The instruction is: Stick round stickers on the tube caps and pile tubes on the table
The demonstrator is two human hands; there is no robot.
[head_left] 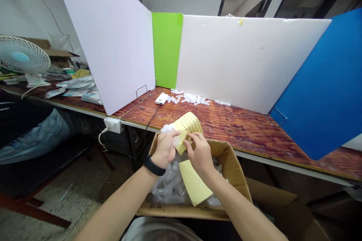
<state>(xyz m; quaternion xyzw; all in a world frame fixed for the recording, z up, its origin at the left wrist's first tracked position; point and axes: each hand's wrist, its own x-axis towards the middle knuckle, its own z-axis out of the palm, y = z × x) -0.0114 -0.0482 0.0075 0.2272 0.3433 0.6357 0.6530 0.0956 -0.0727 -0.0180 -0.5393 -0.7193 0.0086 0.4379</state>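
My left hand [165,148], with a black wristband [154,165], holds a small white plastic piece [177,141] against a yellow sheet of small labels [188,126]. My right hand [199,154] pinches that sheet's lower edge. More white plastic pieces [167,128] sit just behind my left fingers, and I cannot tell whether they are held. Below my hands, a plain yellow sheet [194,182] lies on clear plastic pieces [166,184] inside an open cardboard box [181,211].
Loose white plastic pieces [188,98] and a white power bank [161,98] with a black cable lie on the wood-grain table [226,128], before white, green and blue panels. A seated person's jeans [34,131] and a fan [21,54] are at left. Another cardboard box [279,211] sits lower right.
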